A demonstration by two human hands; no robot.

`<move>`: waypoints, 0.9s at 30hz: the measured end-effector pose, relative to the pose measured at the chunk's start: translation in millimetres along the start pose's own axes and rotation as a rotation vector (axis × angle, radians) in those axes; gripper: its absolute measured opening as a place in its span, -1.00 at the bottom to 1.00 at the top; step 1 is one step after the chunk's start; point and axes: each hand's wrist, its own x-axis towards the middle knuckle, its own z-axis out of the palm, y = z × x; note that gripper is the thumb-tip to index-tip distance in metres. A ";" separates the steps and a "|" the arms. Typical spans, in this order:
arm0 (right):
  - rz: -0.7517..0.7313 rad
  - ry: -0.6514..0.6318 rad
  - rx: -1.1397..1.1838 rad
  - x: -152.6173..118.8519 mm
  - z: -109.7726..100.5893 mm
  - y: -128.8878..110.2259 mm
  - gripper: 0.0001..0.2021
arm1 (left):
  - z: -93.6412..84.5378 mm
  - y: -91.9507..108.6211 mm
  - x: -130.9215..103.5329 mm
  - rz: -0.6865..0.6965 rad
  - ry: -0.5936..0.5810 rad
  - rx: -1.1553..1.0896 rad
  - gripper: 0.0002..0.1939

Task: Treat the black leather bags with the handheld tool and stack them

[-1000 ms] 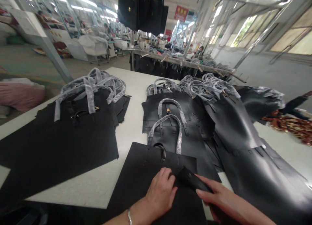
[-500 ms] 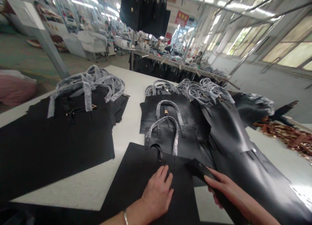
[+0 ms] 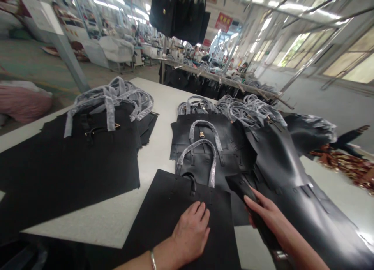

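A black leather bag panel [image 3: 163, 207] with a short dark loop strap [image 3: 191, 180] near its top edge lies flat in front of me. My left hand [image 3: 191, 231] rests on this panel, palm down, fingers stretched forward and holding nothing. To the right, my right hand [image 3: 263, 209] is wrapped around a long black object [image 3: 241, 186] with a wider, flared end. Its exact kind is not clear. That end hovers by the panel's upper right corner. Just beyond are bag panels with plastic-wrapped handles [image 3: 214, 161] and a small gold clasp [image 3: 201, 135].
A stack of black panels [image 3: 111, 157] with wrapped handles covers the table's left. More glossy panels [image 3: 274, 153] are piled at right, beside brown straps with gold metal parts [image 3: 344, 165]. Black pieces [image 3: 178, 16] hang from a rack beyond the pale table [image 3: 157, 133].
The view has shifted slightly. The flared end of the black object in my right hand has lifted away from the panel's upper right corner. My left hand stays on the panel.
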 end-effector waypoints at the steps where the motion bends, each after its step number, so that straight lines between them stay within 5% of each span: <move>1: 0.021 -0.056 -0.018 -4.2 2.8 -0.8 -0.31 | 1.7 0.4 0.3 0.011 0.012 0.003 -0.56; 10: 0.071 -0.501 -0.119 -3.7 63.0 -12.3 -0.37 | 13.3 -4.1 -4.3 0.360 -0.025 0.009 -0.64; 17: 0.044 -0.594 -0.102 11.9 77.1 -26.1 -0.35 | 13.8 -4.7 -3.0 0.313 -0.029 -0.049 -0.70; 22: 0.039 -0.554 -0.213 9.8 87.1 -28.2 -0.35 | 10.3 -3.1 -1.9 0.266 -0.076 -0.093 -0.71; 27: -0.159 -0.278 -0.308 20.9 94.3 -49.5 -0.33 | 1.0 -4.4 -4.3 0.230 -0.122 -0.152 -0.75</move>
